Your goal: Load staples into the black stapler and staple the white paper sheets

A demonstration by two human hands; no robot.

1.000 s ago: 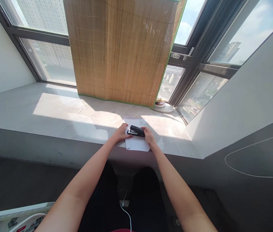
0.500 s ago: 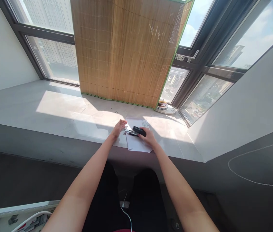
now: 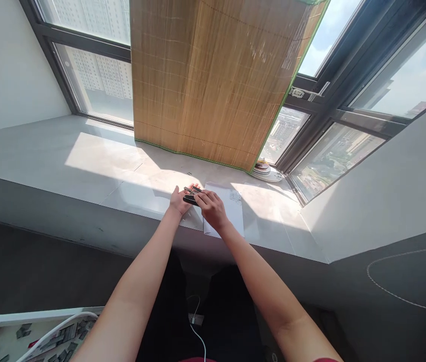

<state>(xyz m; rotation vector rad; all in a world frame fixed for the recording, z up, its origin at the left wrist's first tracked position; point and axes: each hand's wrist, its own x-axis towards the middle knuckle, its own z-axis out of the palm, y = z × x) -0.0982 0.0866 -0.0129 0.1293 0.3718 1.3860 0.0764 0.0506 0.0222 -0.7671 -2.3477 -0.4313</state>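
A black stapler [image 3: 190, 199], its metal parts showing, is tilted over the ledge in the grip of my right hand [image 3: 213, 207]. My left hand [image 3: 180, 201] lies palm up with its fingers stretched out under and beside the stapler; whether the two touch I cannot tell. White sheets of paper [image 3: 231, 211] with a small patch of print rest on the ledge, partly behind my right hand and wrist. Some small bits [image 3: 187, 215] lie on the ledge near my left wrist, too small to name.
The pale window ledge [image 3: 122, 181] runs across, with its front edge close to my forearms. A bamboo blind [image 3: 205, 80] hangs above it. Stacked plates [image 3: 265, 172] stand in the right corner. A white cable [image 3: 198, 334] hangs between my legs. Lower left is a white-edged tray [image 3: 13, 337].
My right hand has lifted the stapler off the paper, turned it and brought it left over my left hand. My left hand has rolled palm up. The whole view has shifted slightly.
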